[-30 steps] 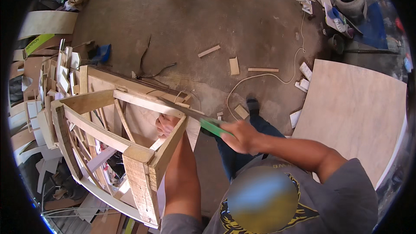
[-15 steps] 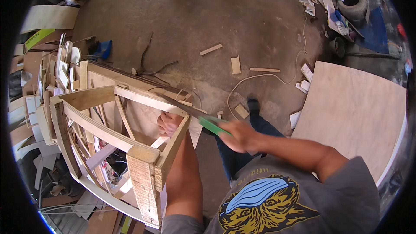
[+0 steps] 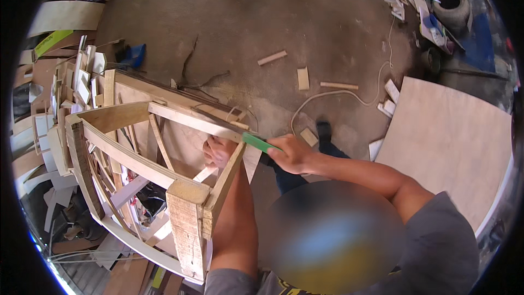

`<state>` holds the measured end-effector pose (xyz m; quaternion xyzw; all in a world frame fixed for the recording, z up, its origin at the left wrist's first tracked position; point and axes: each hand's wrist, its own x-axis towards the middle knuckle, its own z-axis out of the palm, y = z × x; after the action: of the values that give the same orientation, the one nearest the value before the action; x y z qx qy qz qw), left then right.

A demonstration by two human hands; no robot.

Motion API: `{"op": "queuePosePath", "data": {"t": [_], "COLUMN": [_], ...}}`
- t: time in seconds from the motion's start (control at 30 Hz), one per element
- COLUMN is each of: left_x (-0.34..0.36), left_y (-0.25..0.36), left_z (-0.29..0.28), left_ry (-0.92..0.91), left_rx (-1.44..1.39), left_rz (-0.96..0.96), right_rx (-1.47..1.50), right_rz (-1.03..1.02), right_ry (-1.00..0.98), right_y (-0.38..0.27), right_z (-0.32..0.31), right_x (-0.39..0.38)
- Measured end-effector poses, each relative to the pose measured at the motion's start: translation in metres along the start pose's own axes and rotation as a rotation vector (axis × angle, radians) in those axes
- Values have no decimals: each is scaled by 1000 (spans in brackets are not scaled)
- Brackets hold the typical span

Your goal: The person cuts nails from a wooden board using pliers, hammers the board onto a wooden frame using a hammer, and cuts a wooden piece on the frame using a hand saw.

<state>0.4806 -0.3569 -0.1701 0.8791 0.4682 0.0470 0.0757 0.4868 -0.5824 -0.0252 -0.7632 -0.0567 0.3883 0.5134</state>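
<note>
A curved wooden frame (image 3: 186,229) of pale rails and rough posts stands to the left, in front of me. My right hand (image 3: 292,154) is wrapped round the green handle of a handsaw (image 3: 260,143) at the frame's far right corner. Its blade points up and left along the far rail (image 3: 191,120) and is mostly hidden. Inside the frame, below that rail, my left hand (image 3: 219,151) is closed with curled fingers. What it grips is hidden; a light wooden strip (image 3: 204,173) lies just beside it.
Wood offcuts (image 3: 82,84) crowd the left side. A large plywood sheet (image 3: 445,147) lies at right. Loose wood pieces (image 3: 303,78) and a pale cord (image 3: 338,92) are on the floor. A dark round pot-like vessel (image 3: 452,11) stands at the far right among scraps.
My right hand has pushed the saw up and left, bringing its green handle against the frame's corner. My left hand stays closed inside the frame. The whole view has shifted slightly.
</note>
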Motion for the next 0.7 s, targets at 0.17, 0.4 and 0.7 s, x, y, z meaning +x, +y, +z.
{"op": "queuePosePath", "data": {"t": [0.17, 0.4, 0.7], "left_x": [2, 5, 3], "left_y": [-8, -20, -22], "left_z": [-5, 5, 6], "left_ry": [-2, -1, -10], "left_rx": [48, 45, 33], "left_rz": [-7, 0, 12], "right_rx": [3, 4, -15], "right_rz": [-217, -171, -83], "right_ry": [80, 78, 71], "right_y": [16, 14, 4], "right_z": [-7, -6, 4], "right_x": [-50, -41, -11]}}
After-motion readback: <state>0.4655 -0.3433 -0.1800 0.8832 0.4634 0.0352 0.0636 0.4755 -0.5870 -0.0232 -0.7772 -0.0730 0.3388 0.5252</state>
